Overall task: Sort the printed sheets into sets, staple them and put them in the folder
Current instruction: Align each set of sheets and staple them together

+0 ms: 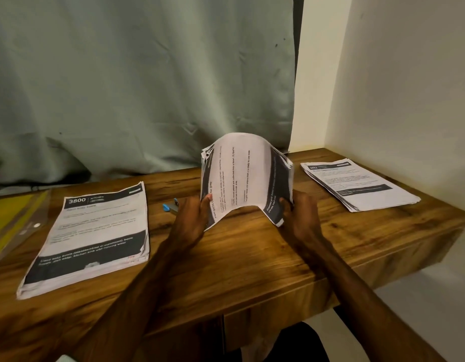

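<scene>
Both hands hold one thick bundle of printed sheets (pixel 244 173) over the middle of the wooden worktop (pixel 252 257). The left hand (pixel 197 215) grips the bundle's left edge with its thumb on the printed face, and the right hand (pixel 302 212) grips the right edge, fingers curled round it. Squeezed between them, the bundle bows upward into an arch, its lower corners close to the wood; whether they touch it cannot be told. Left of the hands a second stack (pixel 87 236) lies flat on the worktop, its top page headed 3800. A third stack (pixel 356 184) lies flat near the right rear corner, well apart from the others. A small stapler (pixel 171 206) with blue parts sits on the wood just beside the left hand, between it and the second stack. At the far left edge lies a yellow folder (pixel 14 218) in a clear sleeve. A grey-green curtain (pixel 121 74) hangs behind, and a pale wall (pixel 396 74) stands to the right.
</scene>
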Demonstrator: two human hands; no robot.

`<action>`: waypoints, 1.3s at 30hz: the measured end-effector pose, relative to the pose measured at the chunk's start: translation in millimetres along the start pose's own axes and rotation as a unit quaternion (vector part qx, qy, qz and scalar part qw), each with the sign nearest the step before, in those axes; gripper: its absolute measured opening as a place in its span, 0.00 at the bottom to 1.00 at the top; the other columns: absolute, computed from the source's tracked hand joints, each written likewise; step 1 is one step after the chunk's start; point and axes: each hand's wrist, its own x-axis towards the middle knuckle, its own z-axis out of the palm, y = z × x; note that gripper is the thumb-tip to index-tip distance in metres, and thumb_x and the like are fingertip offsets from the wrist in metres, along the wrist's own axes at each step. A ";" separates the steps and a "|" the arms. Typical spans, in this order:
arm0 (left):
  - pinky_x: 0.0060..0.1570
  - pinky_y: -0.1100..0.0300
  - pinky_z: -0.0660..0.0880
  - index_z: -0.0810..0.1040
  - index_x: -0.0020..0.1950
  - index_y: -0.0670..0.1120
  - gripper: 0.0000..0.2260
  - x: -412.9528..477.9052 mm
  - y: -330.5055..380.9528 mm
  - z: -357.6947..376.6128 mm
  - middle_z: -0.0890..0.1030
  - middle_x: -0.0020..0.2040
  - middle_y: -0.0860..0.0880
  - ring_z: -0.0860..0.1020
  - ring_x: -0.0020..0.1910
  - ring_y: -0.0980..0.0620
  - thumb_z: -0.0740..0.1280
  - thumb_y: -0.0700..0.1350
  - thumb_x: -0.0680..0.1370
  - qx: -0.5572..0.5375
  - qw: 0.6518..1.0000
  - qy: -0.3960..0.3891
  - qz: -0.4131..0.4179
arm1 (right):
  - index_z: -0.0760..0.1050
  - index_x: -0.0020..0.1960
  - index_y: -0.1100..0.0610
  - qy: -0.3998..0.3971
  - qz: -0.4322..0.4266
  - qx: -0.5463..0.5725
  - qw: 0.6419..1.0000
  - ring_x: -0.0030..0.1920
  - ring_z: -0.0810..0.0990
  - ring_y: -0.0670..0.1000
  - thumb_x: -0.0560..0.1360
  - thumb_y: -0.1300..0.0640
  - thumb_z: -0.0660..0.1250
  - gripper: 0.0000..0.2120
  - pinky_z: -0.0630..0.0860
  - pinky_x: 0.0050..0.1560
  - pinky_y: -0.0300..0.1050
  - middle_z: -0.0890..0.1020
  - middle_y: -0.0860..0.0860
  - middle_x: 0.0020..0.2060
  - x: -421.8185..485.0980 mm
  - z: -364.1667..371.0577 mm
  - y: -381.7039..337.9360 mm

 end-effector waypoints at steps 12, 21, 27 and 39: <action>0.36 0.74 0.76 0.79 0.63 0.39 0.18 -1.2 12.3 -4.4 0.84 0.59 0.43 0.80 0.40 0.63 0.59 0.51 0.86 -0.029 0.997 0.056 0.038 | 0.74 0.69 0.59 0.013 0.015 0.069 0.997 0.58 0.83 0.55 0.81 0.52 0.67 0.19 0.84 0.54 0.55 0.82 0.55 0.62 6.5 -4.1 -1.7; 0.35 0.73 0.76 0.80 0.63 0.40 0.15 0.9 11.4 -8.2 0.84 0.56 0.46 0.80 0.38 0.64 0.60 0.48 0.86 -0.040 0.997 0.043 0.043 | 0.76 0.66 0.61 0.002 0.008 0.066 0.998 0.56 0.83 0.55 0.81 0.56 0.68 0.16 0.81 0.52 0.45 0.83 0.56 0.59 13.7 -5.4 8.7; 0.40 0.60 0.82 0.81 0.58 0.42 0.11 16.6 12.9 -36.2 0.86 0.52 0.48 0.85 0.45 0.54 0.66 0.48 0.83 -0.105 0.987 0.118 0.015 | 0.81 0.61 0.57 -0.105 0.031 0.113 0.988 0.51 0.85 0.51 0.76 0.61 0.73 0.14 0.82 0.56 0.50 0.85 0.53 0.57 26.5 -19.1 0.7; 0.45 0.54 0.82 0.84 0.52 0.44 0.08 73.1 21.6 -142.1 0.88 0.46 0.47 0.86 0.47 0.43 0.73 0.47 0.77 -0.035 0.990 -0.139 -0.011 | 0.75 0.68 0.59 -0.269 0.213 0.388 0.855 0.58 0.84 0.59 0.71 0.63 0.76 0.27 0.83 0.53 0.56 0.84 0.58 0.59 43.7 -34.0 2.9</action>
